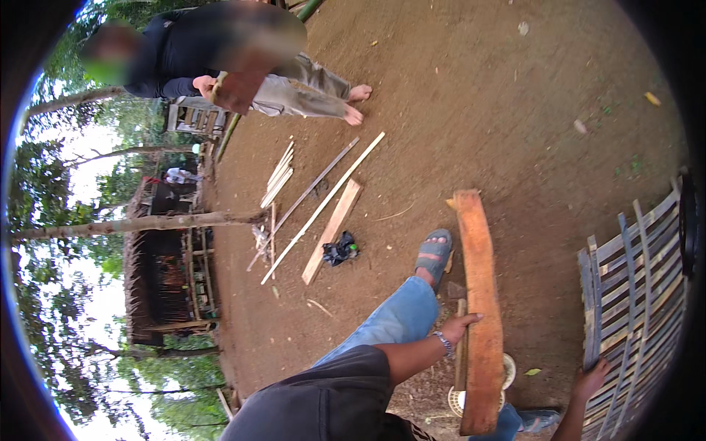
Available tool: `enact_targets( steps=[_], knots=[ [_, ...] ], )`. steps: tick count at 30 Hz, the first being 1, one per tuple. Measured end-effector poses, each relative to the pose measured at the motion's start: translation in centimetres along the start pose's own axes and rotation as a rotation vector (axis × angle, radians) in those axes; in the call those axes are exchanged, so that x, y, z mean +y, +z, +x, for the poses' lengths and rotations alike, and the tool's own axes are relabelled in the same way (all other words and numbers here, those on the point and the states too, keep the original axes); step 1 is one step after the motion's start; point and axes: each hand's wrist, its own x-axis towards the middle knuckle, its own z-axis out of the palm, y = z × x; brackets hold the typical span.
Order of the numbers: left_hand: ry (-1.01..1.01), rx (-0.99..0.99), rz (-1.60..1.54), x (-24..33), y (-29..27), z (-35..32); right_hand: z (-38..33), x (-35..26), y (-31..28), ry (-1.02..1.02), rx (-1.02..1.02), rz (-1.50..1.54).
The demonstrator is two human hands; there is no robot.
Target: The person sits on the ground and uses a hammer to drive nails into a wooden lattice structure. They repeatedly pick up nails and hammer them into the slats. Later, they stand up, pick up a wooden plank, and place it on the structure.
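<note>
My left hand (460,328) is closed around the edge of a long reddish-brown wooden plank (482,272), thumb on its face. A bracelet or watch band circles that wrist. The plank runs lengthwise in front of me, beside my bent left leg. A narrower strip of wood (461,345) lies along its left edge, below my fingers. At the lower right, my right hand (592,378) has its fingers curled over the edge of a slatted bamboo panel (636,287). Partly hidden behind the plank is a white plastic openwork object (456,400).
On the dirt ground lie a pale plank (334,228), long thin strips (323,208), several short sticks (278,174) and a black plastic bag (338,248). Another person (294,92) stands at the upper left, holding a brown board (239,90). A thatched hut (165,272) and tree trunks appear farther off, sideways in the picture.
</note>
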Motion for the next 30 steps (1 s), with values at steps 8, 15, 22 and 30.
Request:
enact_targets(
  steps=[8,15,22,30],
  knots=[
    [-0.157,-0.052,-0.083,0.8,3.3,-8.3,-3.8,5.1,-22.9,-0.291,0.149,0.129],
    [-0.135,-0.214,-0.003,-0.2,7.4,-13.6,-0.8,7.8,-42.7,-0.191,0.089,-0.020],
    [-0.050,-0.279,0.238,-1.0,7.5,-15.0,2.0,7.8,-56.5,-0.116,0.063,0.262],
    [-0.100,-0.293,0.151,-1.4,8.1,-15.5,-4.1,4.7,-62.3,0.138,0.064,1.036]
  ],
)
